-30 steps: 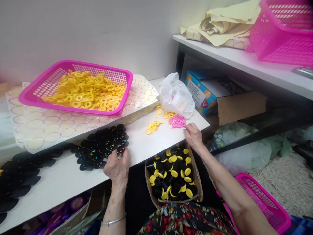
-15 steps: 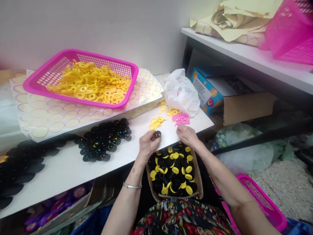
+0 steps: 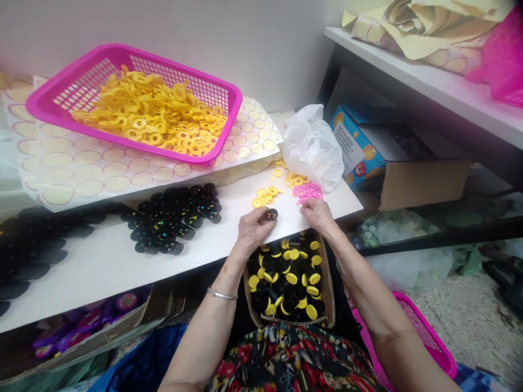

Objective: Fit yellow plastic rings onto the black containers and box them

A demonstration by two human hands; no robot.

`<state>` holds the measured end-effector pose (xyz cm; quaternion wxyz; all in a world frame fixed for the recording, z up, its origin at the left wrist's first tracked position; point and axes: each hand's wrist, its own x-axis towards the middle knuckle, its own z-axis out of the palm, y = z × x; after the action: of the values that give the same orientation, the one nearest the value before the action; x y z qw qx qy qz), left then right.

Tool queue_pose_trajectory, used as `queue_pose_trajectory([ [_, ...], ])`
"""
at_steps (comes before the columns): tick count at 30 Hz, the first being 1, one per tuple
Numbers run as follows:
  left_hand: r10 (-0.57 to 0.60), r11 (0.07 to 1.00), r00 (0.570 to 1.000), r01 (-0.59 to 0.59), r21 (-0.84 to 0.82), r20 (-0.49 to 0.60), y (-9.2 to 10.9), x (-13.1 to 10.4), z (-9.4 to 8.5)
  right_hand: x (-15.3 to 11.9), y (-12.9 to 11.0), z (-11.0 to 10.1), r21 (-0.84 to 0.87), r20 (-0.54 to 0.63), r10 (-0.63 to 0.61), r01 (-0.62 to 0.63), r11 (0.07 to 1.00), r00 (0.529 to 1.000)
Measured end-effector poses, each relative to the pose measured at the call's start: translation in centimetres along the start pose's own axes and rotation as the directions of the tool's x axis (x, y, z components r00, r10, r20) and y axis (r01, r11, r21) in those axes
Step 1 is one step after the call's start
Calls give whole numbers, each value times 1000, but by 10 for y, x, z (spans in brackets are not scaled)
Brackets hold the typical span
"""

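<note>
My left hand is closed on a small black cup with bits of colour inside its top, held over the table's front edge. The fingers of my right hand are pinched together at the near edge of a pile of small pink pieces; whatever they hold is too small to see. Yellow rings lie on the table just beyond my left hand. Below both hands, a cardboard box holds black pieces and yellow caps. Several black cups stand grouped to the left.
A pink basket full of yellow rings sits on printed sheets at the back left. Behind the pink pile is a white plastic bag. An open blue carton is at the right, under a shelf.
The camera view has shifted, so the basket and table sit higher. My left hand still holds the black cup, and my right hand remains beside the pink pile.
</note>
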<state>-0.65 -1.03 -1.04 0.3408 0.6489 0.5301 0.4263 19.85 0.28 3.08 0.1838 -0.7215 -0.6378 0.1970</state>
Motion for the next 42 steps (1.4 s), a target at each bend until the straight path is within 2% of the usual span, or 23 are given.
queue_pose_trajectory([
  [4, -4, 1000, 1000, 3, -24, -14, -5, 1, 1, -8, 3, 1, -9, 3, -123, 123, 992, 992],
  [7, 29, 999, 999, -29, -14, 24, -7, 1, 0, -13, 4, 6, -127, -34, -150, 144, 981, 988],
  [10, 39, 999, 998, -40, 4, 59, -4, 0, -2, -17, -1, 11, -105, -84, -188, 179, 978, 979],
  [15, 25, 999, 997, -27, 31, 67, 4, -1, -4, -19, -30, 14, 114, -128, -417, 431, 895, 900],
  [19, 48, 998, 997, -50, 31, 62, 7, -1, -4, -17, -51, 20, 54, -67, -525, 529, 847, 848],
  [25, 61, 997, 996, -64, 40, 71, 3, -1, -4, -14, -62, 22, -153, 50, -534, 534, 831, 844],
  [33, 82, 996, 994, -84, 32, 72, 2, -1, -5, -17, -76, 17, -243, 134, -512, 529, 813, 848],
  [35, 83, 996, 994, -85, 30, 68, 3, -1, -5, -16, -75, 15, -182, 141, -515, 533, 826, 846],
  [38, 69, 997, 995, -72, 41, 66, 4, -1, -5, -10, -67, 12, 106, 145, -514, 503, 858, 846],
  [40, 73, 995, 995, -77, 57, 68, 5, -1, -5, -2, -59, 11, 316, 119, -476, 422, 850, 871],
  [42, 77, 995, 995, -81, 62, 70, 4, -1, -5, 10, -52, 12, 417, 54, -391, 335, 845, 919],
])
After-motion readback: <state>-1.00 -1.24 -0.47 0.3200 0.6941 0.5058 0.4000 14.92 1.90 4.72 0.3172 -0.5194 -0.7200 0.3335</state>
